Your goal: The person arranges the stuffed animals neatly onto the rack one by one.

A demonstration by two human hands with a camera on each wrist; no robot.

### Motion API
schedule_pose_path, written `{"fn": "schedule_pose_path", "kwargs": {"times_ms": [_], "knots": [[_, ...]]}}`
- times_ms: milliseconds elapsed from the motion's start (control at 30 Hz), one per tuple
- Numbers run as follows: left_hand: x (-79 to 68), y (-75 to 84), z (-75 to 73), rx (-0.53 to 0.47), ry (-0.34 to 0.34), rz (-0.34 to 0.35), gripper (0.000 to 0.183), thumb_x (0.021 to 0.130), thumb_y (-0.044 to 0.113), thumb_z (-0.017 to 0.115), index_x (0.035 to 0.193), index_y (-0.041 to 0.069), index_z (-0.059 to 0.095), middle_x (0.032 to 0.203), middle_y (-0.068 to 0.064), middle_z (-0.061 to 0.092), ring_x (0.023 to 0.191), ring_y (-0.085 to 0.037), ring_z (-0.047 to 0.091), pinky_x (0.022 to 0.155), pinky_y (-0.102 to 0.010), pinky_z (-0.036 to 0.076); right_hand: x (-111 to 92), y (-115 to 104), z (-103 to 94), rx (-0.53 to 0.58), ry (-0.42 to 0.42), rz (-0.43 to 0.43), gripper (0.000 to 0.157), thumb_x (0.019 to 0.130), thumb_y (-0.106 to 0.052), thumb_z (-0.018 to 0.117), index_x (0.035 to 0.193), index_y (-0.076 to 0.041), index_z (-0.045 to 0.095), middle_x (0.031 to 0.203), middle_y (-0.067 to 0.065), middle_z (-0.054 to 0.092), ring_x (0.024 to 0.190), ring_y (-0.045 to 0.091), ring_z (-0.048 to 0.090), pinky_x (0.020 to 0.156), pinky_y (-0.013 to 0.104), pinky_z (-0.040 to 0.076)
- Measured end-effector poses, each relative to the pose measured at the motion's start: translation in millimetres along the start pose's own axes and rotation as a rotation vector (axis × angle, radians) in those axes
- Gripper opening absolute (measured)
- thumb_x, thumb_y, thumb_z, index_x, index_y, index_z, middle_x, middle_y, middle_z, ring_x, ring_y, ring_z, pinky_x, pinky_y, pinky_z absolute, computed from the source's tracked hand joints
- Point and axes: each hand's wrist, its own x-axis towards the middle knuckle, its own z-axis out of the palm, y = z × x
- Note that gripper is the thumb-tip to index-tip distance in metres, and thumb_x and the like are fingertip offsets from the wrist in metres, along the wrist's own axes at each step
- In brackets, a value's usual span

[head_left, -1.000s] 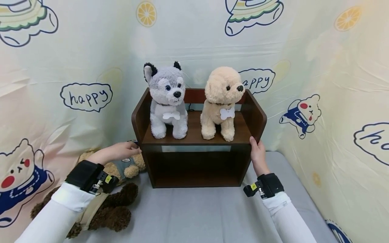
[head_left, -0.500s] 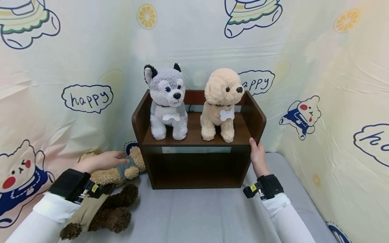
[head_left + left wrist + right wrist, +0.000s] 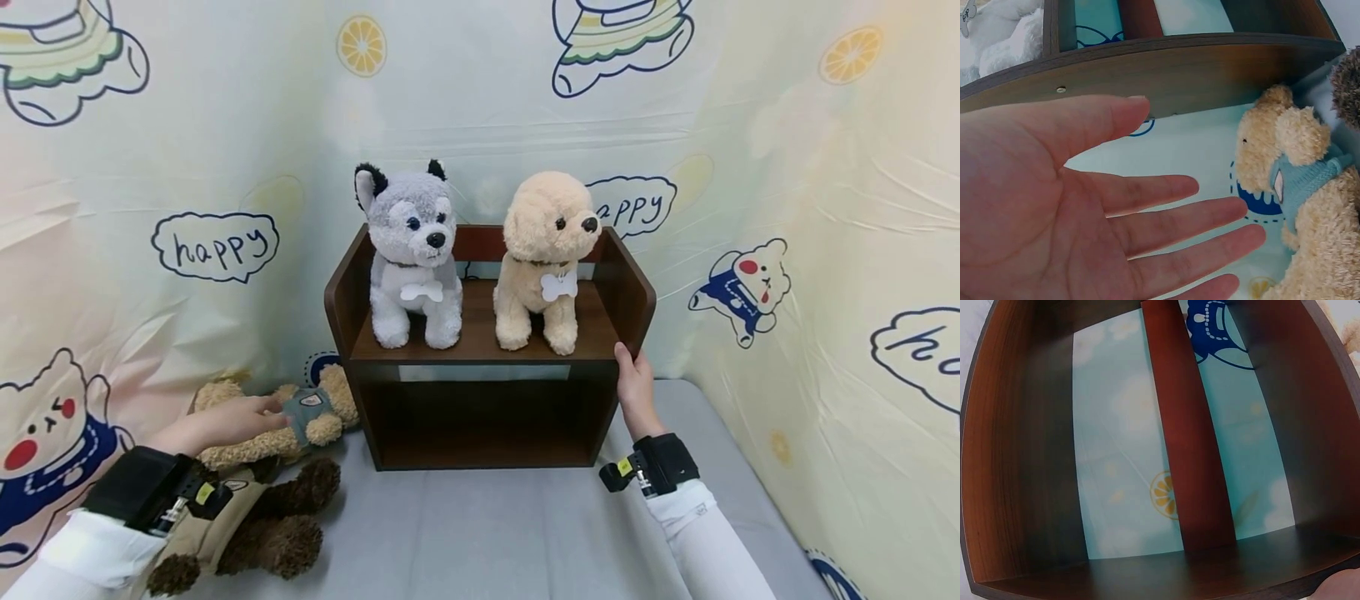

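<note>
My left hand (image 3: 236, 419) has straight, spread fingers and holds nothing. In the head view it overlaps a light-brown teddy bear (image 3: 306, 408) in a blue-grey shirt, lying left of the shelf. The left wrist view shows the palm facing the camera, beside the shelf's side panel (image 3: 1197, 81). My right hand (image 3: 637, 390) grips the right side of a dark brown two-tier wooden shelf (image 3: 487, 360), thumb on its front edge, other fingers mostly hidden. On the upper tier sit a grey plush husky (image 3: 416, 292) and a cream plush puppy (image 3: 547, 225), both wearing white bone-shaped tags.
A dark brown teddy bear (image 3: 277, 542) in a beige shirt lies at the front left, partly under the left forearm. The shelf stands on a grey surface (image 3: 480, 533), with a printed cloth (image 3: 480, 108) behind and at the sides. Inside the shelf runs a reddish-brown slat (image 3: 1191, 437).
My left hand has moved away from the shelf's left side, to the left and toward me, and its fingers have straightened. The right hand stays at the shelf's right edge.
</note>
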Motion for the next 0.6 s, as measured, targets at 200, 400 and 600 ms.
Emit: {"fn": "schedule_pose_path", "kwargs": {"times_ms": [200,400,600], "knots": [[-5.8,-8.8,6.8,-0.012,0.056,0.011,0.059,0.094,0.036,0.046,0.118,-0.018,0.046,0.115,-0.036,0.049,0.099,-0.046,0.051,0.076,-0.05,0.045,-1,-1,0.7,0.013,0.003,0.011,0.053,0.099,-0.036,0.032,0.142,-0.006,0.025,0.144,0.013,0.029,0.129,0.025,0.024,0.107,0.047,0.014],[-11.7,-20.6,10.4,-0.082,0.119,0.016,0.051,0.095,0.029,0.047,0.113,-0.018,0.048,0.106,-0.033,0.054,0.078,-0.03,0.061,0.065,-0.041,0.049,-1,-1,0.9,0.016,-0.014,0.016,0.054,0.099,-0.037,0.032,0.142,-0.006,0.023,0.145,0.012,0.027,0.129,0.025,0.023,0.107,0.047,0.013],[-23.2,-36.9,16.0,-0.178,0.192,0.028,0.046,0.097,0.023,0.041,0.117,-0.019,0.045,0.106,-0.033,0.054,0.084,-0.035,0.06,0.069,-0.043,0.05,-1,-1,1.1,0.019,-0.007,0.01,0.053,0.099,-0.036,0.032,0.142,-0.005,0.024,0.144,0.013,0.028,0.128,0.025,0.024,0.107,0.046,0.014]]}}
